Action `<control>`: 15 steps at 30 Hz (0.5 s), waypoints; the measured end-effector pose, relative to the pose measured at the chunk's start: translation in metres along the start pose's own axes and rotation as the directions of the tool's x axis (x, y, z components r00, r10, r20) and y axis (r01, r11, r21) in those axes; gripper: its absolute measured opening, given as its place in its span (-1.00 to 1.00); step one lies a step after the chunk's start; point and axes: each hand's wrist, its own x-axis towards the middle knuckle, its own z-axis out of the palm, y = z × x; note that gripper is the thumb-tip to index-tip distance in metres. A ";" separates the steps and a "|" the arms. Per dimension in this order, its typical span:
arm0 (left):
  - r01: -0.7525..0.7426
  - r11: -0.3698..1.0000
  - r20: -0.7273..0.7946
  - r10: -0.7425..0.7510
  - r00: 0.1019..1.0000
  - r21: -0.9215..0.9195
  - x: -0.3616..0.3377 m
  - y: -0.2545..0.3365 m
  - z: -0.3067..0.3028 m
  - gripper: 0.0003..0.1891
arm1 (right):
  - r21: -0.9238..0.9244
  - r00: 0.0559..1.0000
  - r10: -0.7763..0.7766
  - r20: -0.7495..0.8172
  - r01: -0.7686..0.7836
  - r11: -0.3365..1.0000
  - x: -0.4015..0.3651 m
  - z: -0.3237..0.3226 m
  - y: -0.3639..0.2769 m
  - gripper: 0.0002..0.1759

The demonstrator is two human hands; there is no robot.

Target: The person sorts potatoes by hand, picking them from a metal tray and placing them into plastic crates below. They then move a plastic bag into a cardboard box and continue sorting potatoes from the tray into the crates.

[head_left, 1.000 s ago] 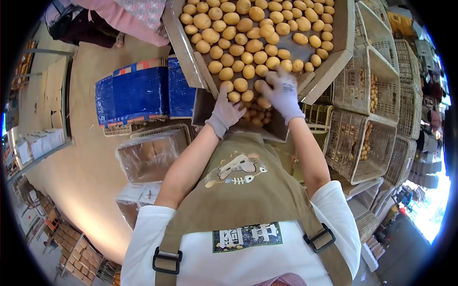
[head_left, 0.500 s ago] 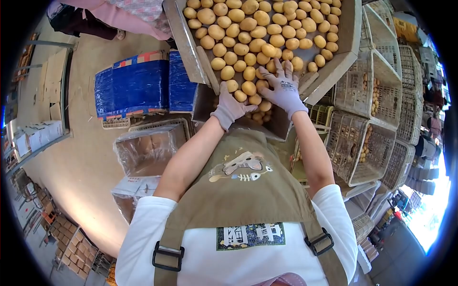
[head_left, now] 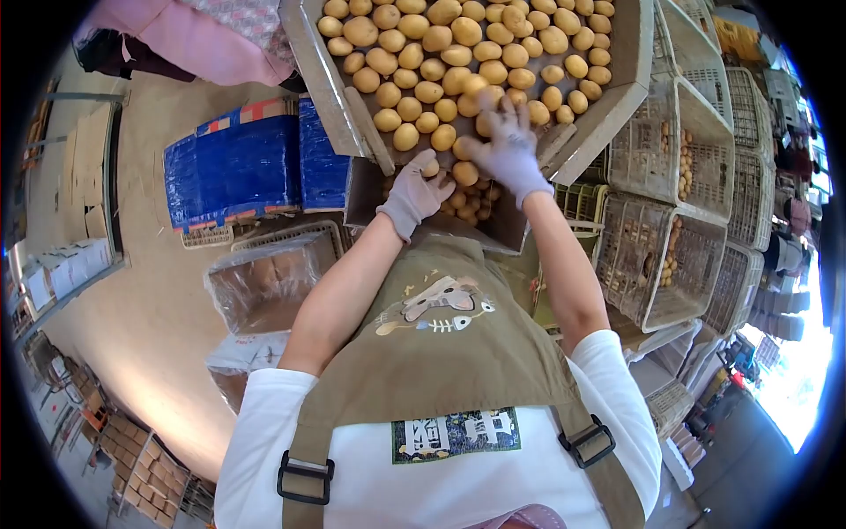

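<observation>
I'm standing in what looks like a produce-packing shed or warehouse. Loose, round yellow produce (head_left: 436, 37) covers a broad, walled sorting tray (head_left: 617, 104), whose narrow mouth opens over a carton (head_left: 504, 231) with more of it inside. Slatted plastic crates (head_left: 648, 167) are stacked along the right, some part-filled alike. Over the bare floor (head_left: 159, 291), a plastic-lined box (head_left: 256, 291), metal shelving (head_left: 69, 293) and piled brown cartons (head_left: 150, 476) fill the left. Daylight glares through a wide opening (head_left: 806, 388), and the worker wears an apron (head_left: 449, 361).
</observation>
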 end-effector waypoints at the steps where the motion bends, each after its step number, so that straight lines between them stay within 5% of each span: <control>1: 0.004 1.000 0.061 -0.002 0.998 -0.019 0.006 -0.001 -0.003 -0.54 | -0.108 0.990 -0.088 0.112 0.100 0.989 -0.011 0.000 -0.005 -0.33; 2: 0.031 0.999 0.131 -0.030 0.991 -0.008 0.013 0.001 -0.007 -0.40 | -0.139 0.958 -0.152 0.245 0.190 0.972 -0.023 -0.005 -0.009 -0.33; 5: 0.099 0.973 0.078 -0.085 0.993 -0.206 -0.010 0.009 0.015 -0.23 | -0.057 0.931 -0.217 0.294 0.243 0.968 -0.036 0.001 -0.005 -0.41; 8: 0.037 0.998 0.086 -0.032 0.996 -0.057 -0.014 0.008 0.021 -0.13 | 0.063 0.914 -0.088 0.396 0.069 0.996 -0.020 0.008 0.007 -0.43; 9: 0.029 0.999 0.078 -0.027 0.997 -0.031 -0.016 0.009 0.023 -0.13 | 0.471 0.992 -0.037 0.124 -0.026 0.882 -0.015 0.006 0.002 -0.43; 11: 0.055 0.998 0.100 -0.052 0.994 -0.033 -0.007 0.007 0.016 -0.16 | 0.099 0.983 -0.005 -0.182 0.024 0.995 -0.013 0.003 -0.011 -0.43; 13: 0.116 0.990 0.130 -0.105 0.986 -0.079 0.006 0.002 0.005 -0.20 | -0.065 0.997 -0.071 -0.017 0.070 0.995 -0.009 0.017 -0.033 -0.36; 15: 0.050 0.997 0.093 -0.044 0.995 -0.058 -0.001 0.001 0.011 -0.29 | 0.074 0.974 -0.203 0.097 0.197 0.978 -0.002 0.010 -0.050 -0.35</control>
